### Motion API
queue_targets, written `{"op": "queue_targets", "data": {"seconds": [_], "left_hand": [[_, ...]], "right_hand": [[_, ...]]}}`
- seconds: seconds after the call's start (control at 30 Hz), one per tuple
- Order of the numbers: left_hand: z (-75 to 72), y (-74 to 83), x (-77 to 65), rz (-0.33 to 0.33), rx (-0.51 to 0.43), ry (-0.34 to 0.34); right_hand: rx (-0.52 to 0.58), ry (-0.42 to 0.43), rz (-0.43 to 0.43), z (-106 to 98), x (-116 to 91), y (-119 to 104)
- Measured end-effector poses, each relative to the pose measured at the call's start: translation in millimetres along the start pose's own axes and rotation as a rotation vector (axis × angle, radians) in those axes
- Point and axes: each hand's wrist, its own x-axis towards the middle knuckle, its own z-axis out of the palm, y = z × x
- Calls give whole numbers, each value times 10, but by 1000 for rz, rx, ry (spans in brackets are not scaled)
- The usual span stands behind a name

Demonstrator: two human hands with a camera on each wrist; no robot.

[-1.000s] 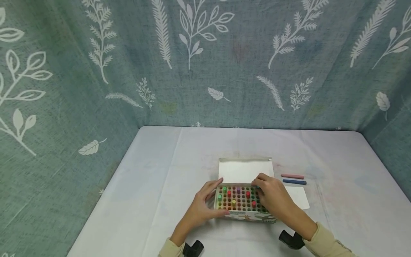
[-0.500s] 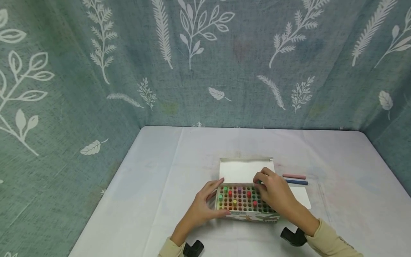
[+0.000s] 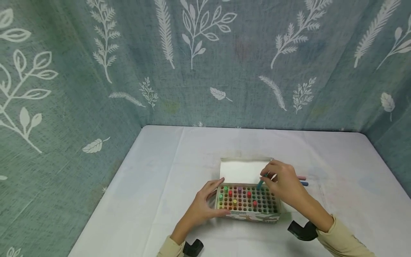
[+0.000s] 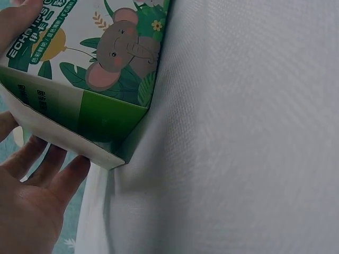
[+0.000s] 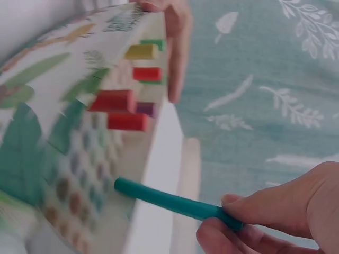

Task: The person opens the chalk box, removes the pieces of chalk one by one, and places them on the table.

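Observation:
A cardboard box (image 3: 253, 216) with an animal print lies on the table, its top showing a grid of holes. Several crayons stand in it, among them a yellow crayon (image 3: 234, 202) and a purple crayon (image 3: 239, 190). My left hand (image 3: 203, 207) grips the box's left end, thumb at the front and fingers behind, near an end flap (image 4: 63, 136) in the left wrist view. Between thumb and fingers my right hand (image 3: 287, 182) pinches a teal crayon (image 5: 164, 200). It slants, its lower end right at the back row of holes.
Behind the box stands its raised white lid (image 3: 239, 169). A pink crayon (image 3: 302, 177) and a blue crayon (image 3: 304, 184) lie to the right, partly covered by the right hand. A patterned curtain (image 3: 218, 71) surrounds the white table (image 3: 160, 171) at the back and sides.
My right hand has moved up and to the right from the back row, and much more of the teal crayon now shows. My left hand stays on the box.

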Motion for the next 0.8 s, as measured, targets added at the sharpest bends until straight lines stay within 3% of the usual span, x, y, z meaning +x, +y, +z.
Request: {"op": "queue_targets", "data": {"seconds": [0.3, 0.8], "left_hand": [[-11, 1, -37, -4, 6, 7], [-14, -14, -15, 22, 0, -22]], "right_hand": [[68, 70, -19, -282, -23, 22], [14, 70, 181, -675, -211, 233]]}}
